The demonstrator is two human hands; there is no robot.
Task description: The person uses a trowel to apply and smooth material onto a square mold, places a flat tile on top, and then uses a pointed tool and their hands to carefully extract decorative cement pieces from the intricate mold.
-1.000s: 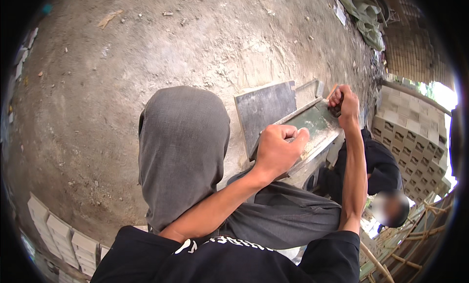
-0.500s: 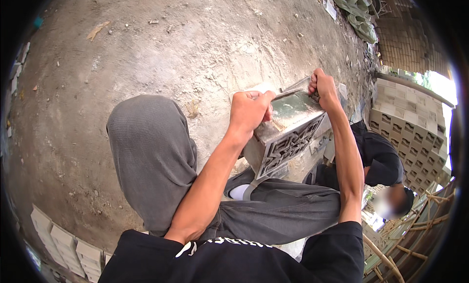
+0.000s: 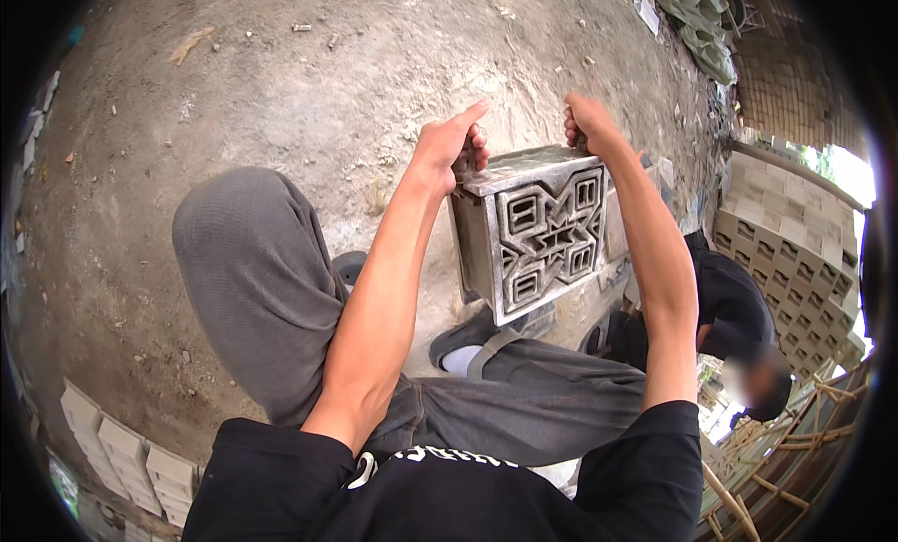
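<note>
A grey metal block mold with a cut-out geometric pattern on its near face is in front of me, above my outstretched foot. My left hand is closed at the mold's upper left corner, its fingers curled round a handle that is mostly hidden and its thumb stretched out. At the upper right end my right hand is closed the same way, with the grip largely covered by the fingers. The patterned face is turned up toward me, and the mold's left side wall shows too.
Another person in dark clothes bends down at the right. Behind them rises a stack of pale hollow blocks. More blocks stand at the lower left. A green sheet lies at the far right, and bamboo poles are at the lower right.
Both hands have moved, the left one farther away and to the left. The mold has tipped, so its patterned face now shows fully and its top surface much less.
</note>
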